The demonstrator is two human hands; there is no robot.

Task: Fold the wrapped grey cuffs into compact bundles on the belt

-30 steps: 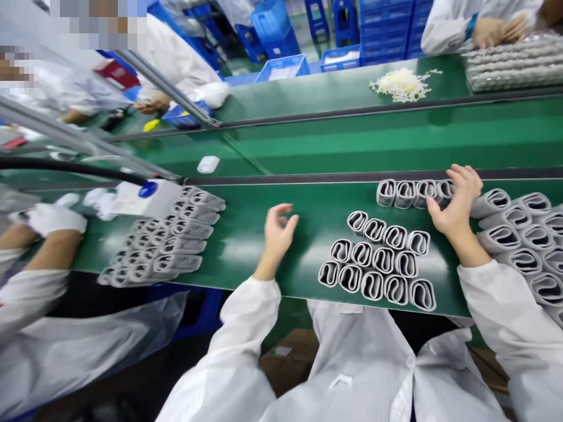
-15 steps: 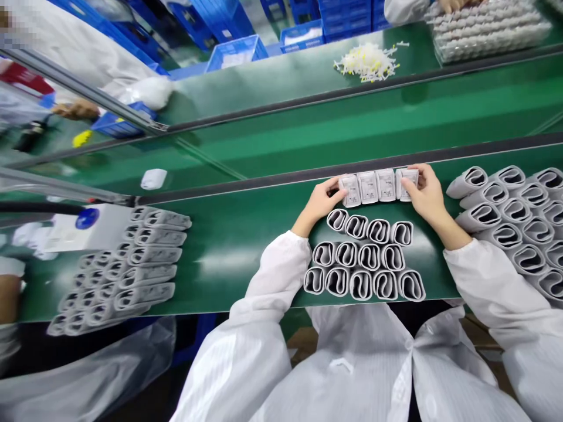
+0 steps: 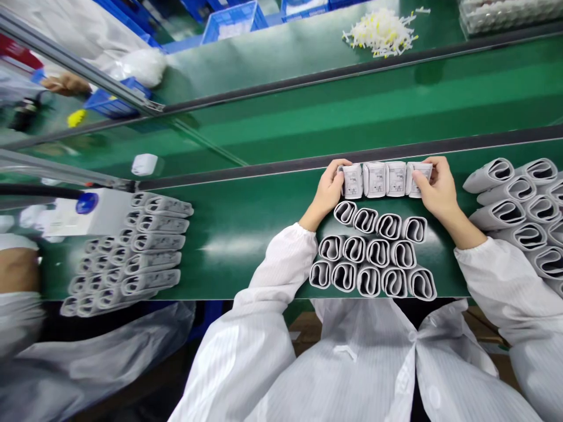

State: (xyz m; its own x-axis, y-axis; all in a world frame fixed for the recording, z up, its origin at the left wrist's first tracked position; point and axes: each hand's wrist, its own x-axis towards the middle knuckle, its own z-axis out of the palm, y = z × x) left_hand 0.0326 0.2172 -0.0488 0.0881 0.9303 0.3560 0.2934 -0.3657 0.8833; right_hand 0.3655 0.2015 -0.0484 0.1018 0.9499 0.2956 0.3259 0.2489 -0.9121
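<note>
Four printed grey rolls [image 3: 377, 179] in line

Green benches [image 3: 237, 266] are running across this factory workshop, rolled grey pieces [image 3: 162, 241] are lying in rows, blue crates [image 3: 259, 17] are lining the top edge, and a white-clad co-worker [image 3: 83, 29] is occupying the upper left.

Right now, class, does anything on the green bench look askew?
Slightly. Just this side of the four rolls between the left hand and right hand, one row of rolls slants more than the two nearer rows.

The coat [image 3: 369, 369] (white, striped) has gathered cuffs [image 3: 475, 253].
</note>
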